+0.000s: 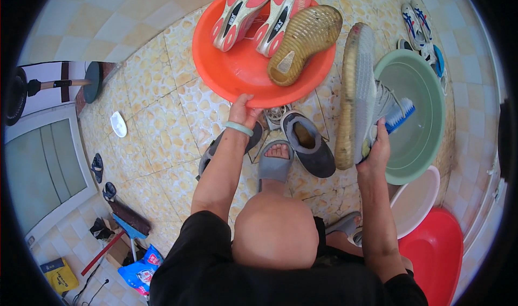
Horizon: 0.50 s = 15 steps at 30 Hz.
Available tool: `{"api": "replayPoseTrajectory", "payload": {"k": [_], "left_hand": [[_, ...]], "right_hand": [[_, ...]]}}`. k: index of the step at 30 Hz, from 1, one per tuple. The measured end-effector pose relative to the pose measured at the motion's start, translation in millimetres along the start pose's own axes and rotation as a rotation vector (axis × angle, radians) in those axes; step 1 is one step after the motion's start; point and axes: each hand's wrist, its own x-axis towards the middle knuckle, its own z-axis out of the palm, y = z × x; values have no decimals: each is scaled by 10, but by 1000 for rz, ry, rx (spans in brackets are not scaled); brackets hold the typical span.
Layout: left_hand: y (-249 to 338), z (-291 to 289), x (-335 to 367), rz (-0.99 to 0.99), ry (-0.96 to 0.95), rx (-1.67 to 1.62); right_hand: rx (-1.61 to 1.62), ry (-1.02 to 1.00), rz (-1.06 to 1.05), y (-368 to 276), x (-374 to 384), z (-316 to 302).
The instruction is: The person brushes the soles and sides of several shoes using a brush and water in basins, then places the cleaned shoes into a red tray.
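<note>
- Head view: the left hand (245, 112) pinches the rim of a glossy orange plastic basin (237, 71) holding coral-soled running shoes (240, 17), cut off above, and one ribbed, amber-soled shoe (310, 39).
- The right hand (376, 152) grips a grey knit sneaker (367, 74), thick sole facing left, beside a round green basin (438, 90).
- A blue-and-white brush (399, 117) juts past the fingers, its handle hidden; whether they hold it, I cannot tell.

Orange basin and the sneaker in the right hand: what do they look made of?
Orange basin: probably glossy plastic, given its smooth, even colour and reflections. Gray sneaker: upper apparently matte knit fabric, finely textured; sole perhaps rubber or foam, dull, yellowed and ridged.
</note>
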Motion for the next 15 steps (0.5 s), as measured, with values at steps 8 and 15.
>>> {"api": "replayPoseTrajectory", "payload": {"k": [8, 15], "left_hand": [[-149, 101, -17, -35, -13, 6], [-166, 83, -143, 28, 9, 45]], "right_hand": [[8, -11, 53, 57, -33, 155], [24, -57, 11, 217, 80, 442]]}}
